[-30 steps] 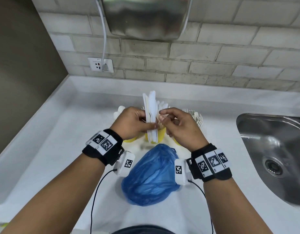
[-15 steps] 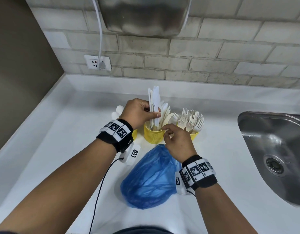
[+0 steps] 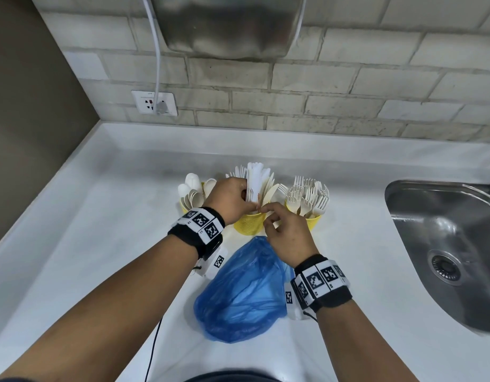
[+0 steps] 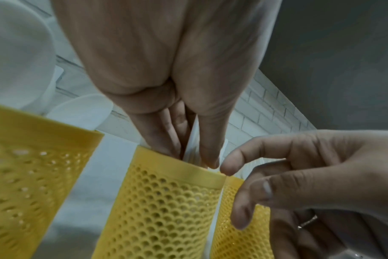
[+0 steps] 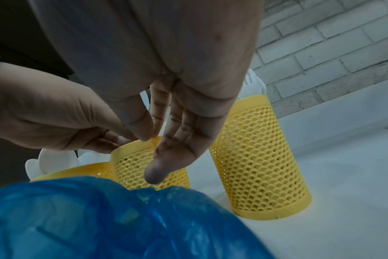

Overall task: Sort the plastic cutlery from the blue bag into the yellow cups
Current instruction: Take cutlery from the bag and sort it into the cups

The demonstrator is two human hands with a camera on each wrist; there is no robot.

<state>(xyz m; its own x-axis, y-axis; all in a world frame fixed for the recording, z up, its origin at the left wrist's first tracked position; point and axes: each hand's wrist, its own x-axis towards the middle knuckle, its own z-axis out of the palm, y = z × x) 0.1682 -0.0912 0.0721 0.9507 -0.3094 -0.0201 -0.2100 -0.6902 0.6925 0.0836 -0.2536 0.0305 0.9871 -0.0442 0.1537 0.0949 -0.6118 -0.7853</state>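
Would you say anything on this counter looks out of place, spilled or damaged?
Nothing stands out. The three yellow cups stand upright, the blue bag lies intact before them, and the left hand is lowering a bundle of knives into the middle cup.

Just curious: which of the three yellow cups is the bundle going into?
The middle cup: the left hand holds white knives over it.

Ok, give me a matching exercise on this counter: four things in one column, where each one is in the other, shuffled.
Things:
1. white plastic forks
2. white plastic spoons
3. bundle of white plastic knives
4. crumpled blue plastic bag

Places:
A. in the left hand, over the middle yellow mesh cup
B. flat on the white counter
C. right cup
D. left cup

Pairs: 1-C, 2-D, 3-A, 4-B
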